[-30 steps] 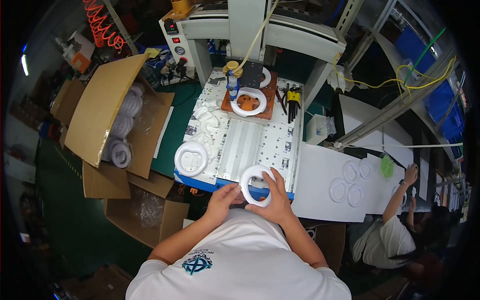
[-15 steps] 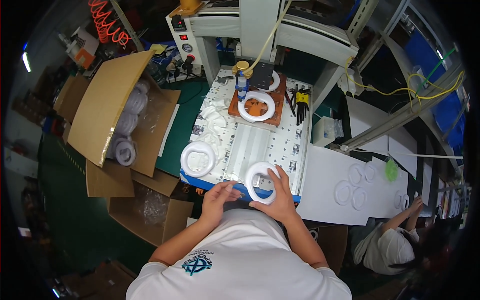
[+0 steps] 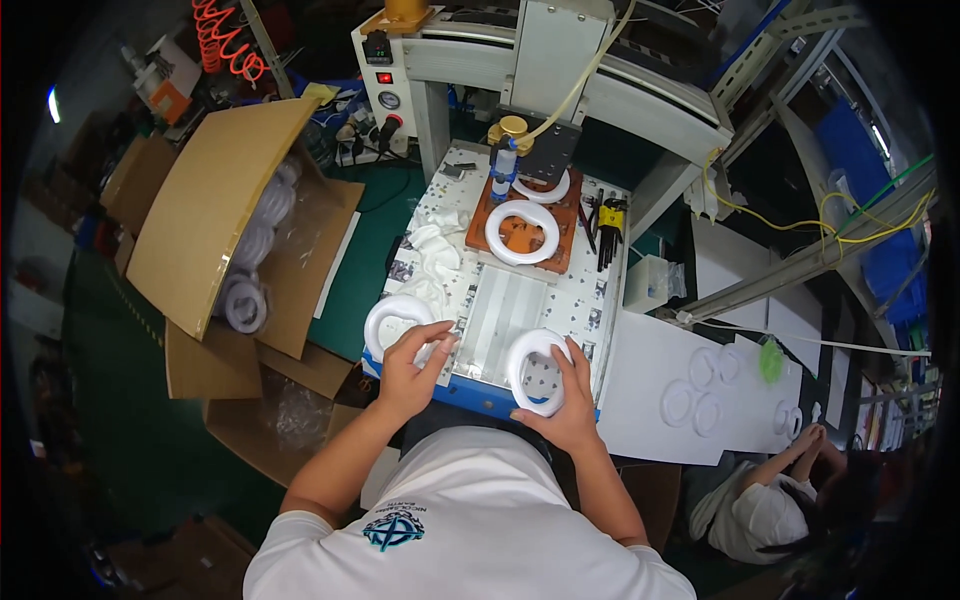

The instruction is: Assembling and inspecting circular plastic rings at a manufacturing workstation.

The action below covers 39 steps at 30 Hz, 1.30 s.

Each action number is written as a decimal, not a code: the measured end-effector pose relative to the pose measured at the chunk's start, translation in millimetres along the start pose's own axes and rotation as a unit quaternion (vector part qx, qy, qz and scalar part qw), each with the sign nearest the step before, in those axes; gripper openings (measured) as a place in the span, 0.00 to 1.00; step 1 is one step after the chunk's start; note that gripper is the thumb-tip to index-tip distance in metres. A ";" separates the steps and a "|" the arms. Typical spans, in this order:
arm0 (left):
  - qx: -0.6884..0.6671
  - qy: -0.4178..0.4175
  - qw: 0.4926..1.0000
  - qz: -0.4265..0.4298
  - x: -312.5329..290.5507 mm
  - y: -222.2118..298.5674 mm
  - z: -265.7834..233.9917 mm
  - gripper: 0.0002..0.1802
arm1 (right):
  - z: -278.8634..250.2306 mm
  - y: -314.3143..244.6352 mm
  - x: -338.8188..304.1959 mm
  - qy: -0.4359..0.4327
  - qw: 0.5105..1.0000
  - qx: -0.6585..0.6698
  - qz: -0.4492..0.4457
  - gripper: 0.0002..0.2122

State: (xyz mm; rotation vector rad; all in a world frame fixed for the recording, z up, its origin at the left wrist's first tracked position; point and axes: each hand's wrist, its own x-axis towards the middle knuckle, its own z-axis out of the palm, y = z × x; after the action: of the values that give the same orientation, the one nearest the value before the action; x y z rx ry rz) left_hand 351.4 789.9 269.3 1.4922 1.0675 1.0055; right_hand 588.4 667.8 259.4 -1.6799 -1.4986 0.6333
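My right hand [image 3: 570, 398] grips a white plastic ring [image 3: 517, 372] over the near right part of the machine bed, thumb low and fingers along its right side. Another white ring [image 3: 374, 328] lies at the near left corner of the bed. Beside that ring is my left hand [image 3: 412, 372], its fingers stretched out over the ring's right edge with a gap to the thumb. I see nothing held in it. Farther back, a white ring [image 3: 494, 235] sits on an orange-brown fixture plate [image 3: 562, 262]. One more ring [image 3: 558, 188] is partly hidden under the dark machine head.
A dispensing nozzle [image 3: 503, 170] stands over the fixture. White crumpled cloth [image 3: 432, 250] and yellow-handled pliers [image 3: 612, 220] flank it. An open carton [image 3: 215, 190] on the left holds several wrapped rings. At right, clear rings [image 3: 677, 403] lie on a white table, where another person [image 3: 765, 510] works.
My left hand has moved left and up, over to the ring at the left corner. My right hand has shifted slightly right with its ring. The whole view has also shifted a little.
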 end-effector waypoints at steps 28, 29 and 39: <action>0.567 -0.155 0.791 0.168 241.6 -17.7 170.9 0.20 | -37.3 0.7 -30.9 0.129 0.990 -0.046 0.021 0.50; 0.569 -0.153 0.791 0.163 238.6 -17.3 168.9 0.20 | -39.7 2.2 -27.6 0.136 0.990 -0.046 0.010 0.50; 0.391 -0.074 0.877 0.269 119.8 40.3 66.6 0.16 | -57.2 44.7 102.6 0.140 0.981 -0.135 -0.002 0.46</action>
State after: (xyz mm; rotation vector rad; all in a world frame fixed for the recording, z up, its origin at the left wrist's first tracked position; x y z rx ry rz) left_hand 451.8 884.1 307.4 2.5933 1.0142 0.8221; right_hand 678.3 755.1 269.2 -1.8797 -1.4307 0.1827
